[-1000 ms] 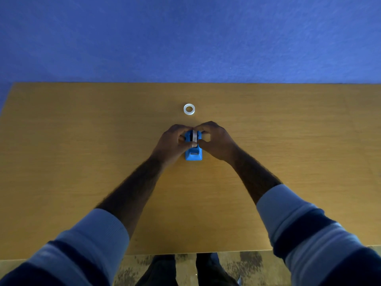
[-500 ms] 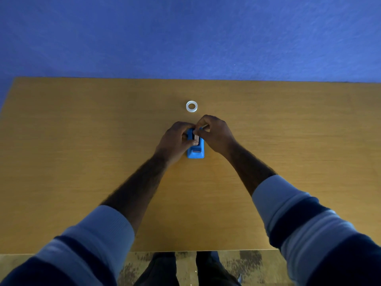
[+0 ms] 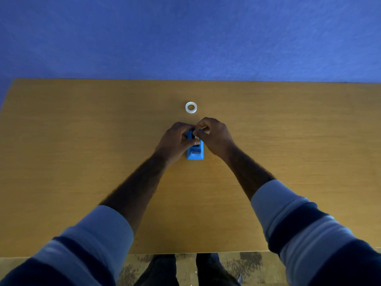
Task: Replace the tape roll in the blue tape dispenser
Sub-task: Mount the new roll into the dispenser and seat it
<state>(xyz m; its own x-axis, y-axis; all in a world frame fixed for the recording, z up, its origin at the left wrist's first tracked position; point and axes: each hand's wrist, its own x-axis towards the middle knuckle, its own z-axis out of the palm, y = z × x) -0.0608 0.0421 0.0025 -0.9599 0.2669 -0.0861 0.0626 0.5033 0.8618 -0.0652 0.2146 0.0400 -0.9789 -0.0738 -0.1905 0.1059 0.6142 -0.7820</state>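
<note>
The blue tape dispenser [image 3: 195, 152] stands on the wooden table [image 3: 82, 162] in the middle, its cutter end toward me. My left hand [image 3: 175, 143] grips its left side. My right hand [image 3: 214, 136] is closed over the dispenser's far end, its fingertips pinching a small pale tape roll [image 3: 196, 138] that sits at the dispenser's slot. Most of that roll is hidden by my fingers. A second white tape roll [image 3: 191, 107] lies flat on the table just beyond my hands.
A blue wall rises behind the table's far edge. The table's near edge runs below my forearms, with my legs and a patterned floor [image 3: 243, 265] under it.
My right hand has shifted up and over the dispenser's far end, pinching the roll there. The left hand has stayed on the dispenser's side.
</note>
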